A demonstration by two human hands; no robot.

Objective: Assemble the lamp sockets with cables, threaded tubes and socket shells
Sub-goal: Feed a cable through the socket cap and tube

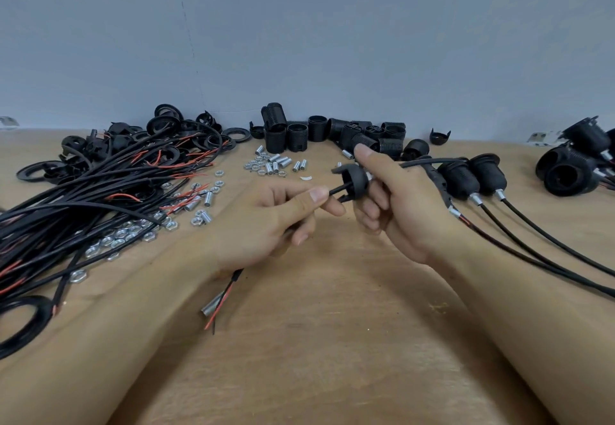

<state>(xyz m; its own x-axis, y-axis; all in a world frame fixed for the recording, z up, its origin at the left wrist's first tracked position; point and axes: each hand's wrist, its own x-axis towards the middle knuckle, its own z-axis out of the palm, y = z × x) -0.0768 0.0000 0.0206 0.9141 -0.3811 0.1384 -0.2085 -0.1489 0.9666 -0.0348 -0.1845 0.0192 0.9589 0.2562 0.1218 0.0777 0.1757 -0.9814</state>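
No text, label, brand, number or sign can be read on anything in view.

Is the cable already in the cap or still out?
In. The cable passes through the black cap: the left hand pinches it on one side, and the right hand holds the cap.

plain grey wall [299,31] (scuffed) behind wooden table [316,341]
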